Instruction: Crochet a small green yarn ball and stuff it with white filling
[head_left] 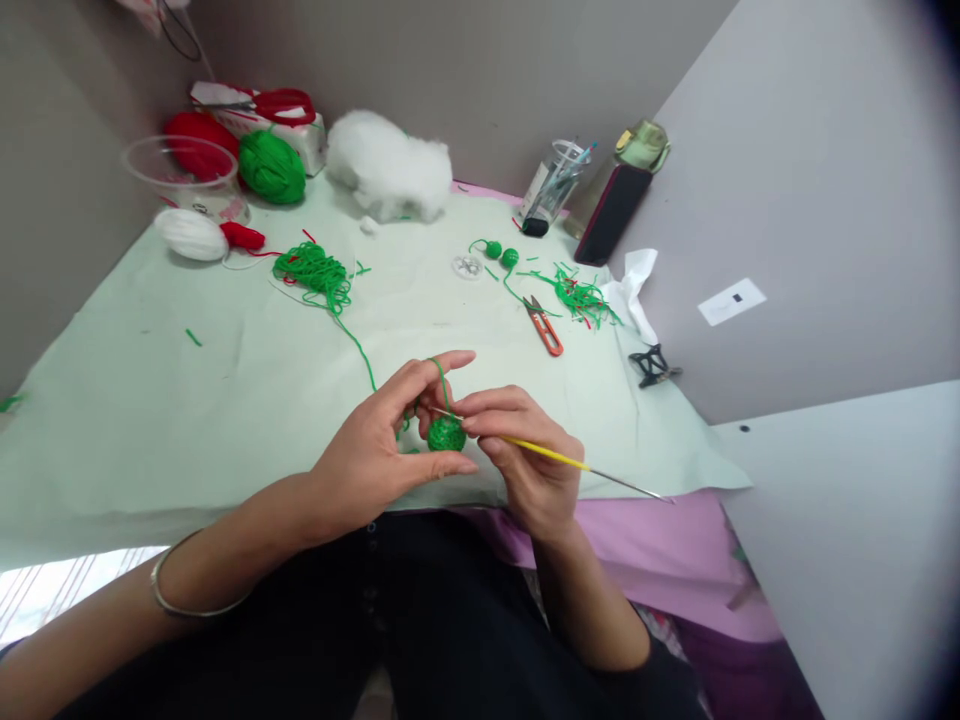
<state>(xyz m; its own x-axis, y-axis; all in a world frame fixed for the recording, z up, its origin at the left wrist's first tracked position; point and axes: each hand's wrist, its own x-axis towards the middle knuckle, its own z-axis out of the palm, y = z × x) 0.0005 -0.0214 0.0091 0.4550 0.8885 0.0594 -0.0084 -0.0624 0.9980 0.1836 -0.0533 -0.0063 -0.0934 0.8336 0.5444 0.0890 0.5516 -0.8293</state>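
A small round green crochet piece [447,435] sits between the thumb and fingers of my left hand [382,425]. Green yarn [357,343] runs from a loose tangle [313,272] to that hand and loops over its raised index finger. My right hand [529,455] is closed around a crochet hook [551,453] with a yellow grip and metal ends. The hook's working tip lies at the top edge of the green piece, partly hidden by fingers. Both hands are close together above the table's front edge.
Orange thread snips [544,327], two small green balls [501,254] and yarn scraps [583,297] lie ahead right. White stuffing [390,165], yarn balls [271,167] and a clear tub [187,180] stand at the back. A phone [613,215] leans near a bottle [643,145].
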